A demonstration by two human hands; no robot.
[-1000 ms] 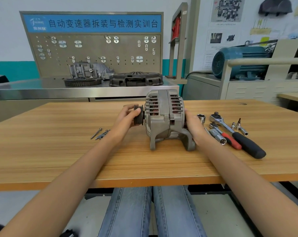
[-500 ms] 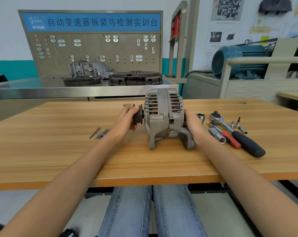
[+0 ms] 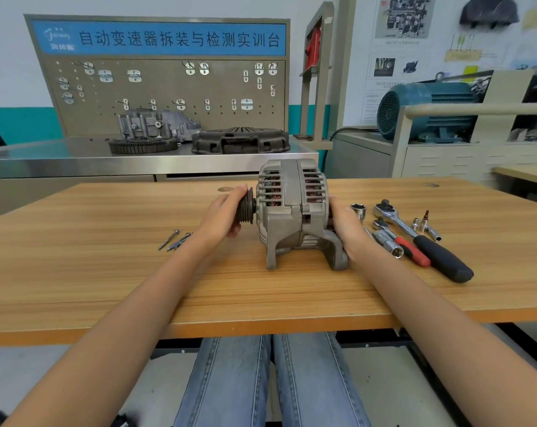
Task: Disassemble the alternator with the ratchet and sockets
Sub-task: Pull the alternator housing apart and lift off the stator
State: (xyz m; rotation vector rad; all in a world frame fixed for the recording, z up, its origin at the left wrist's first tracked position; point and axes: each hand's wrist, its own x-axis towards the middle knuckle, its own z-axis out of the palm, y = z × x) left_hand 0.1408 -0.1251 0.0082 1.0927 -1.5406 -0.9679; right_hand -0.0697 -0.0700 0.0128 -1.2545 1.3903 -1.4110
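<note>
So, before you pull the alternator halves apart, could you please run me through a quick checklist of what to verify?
1. Alternator standing on the wooden table on its mounting legs: ok.
2. Left hand gripping the black pulley: ok.
3. Right hand steadying the rear end: ok, though its fingers are hidden behind the housing.
4. Long through bolts out and lying on the table to the left: ok; whether all are out, cannot tell.
5. Ratchet and loose sockets lying apart from the alternator on the right: ok.
6. Seam between the halves already opened: cannot tell.
</note>
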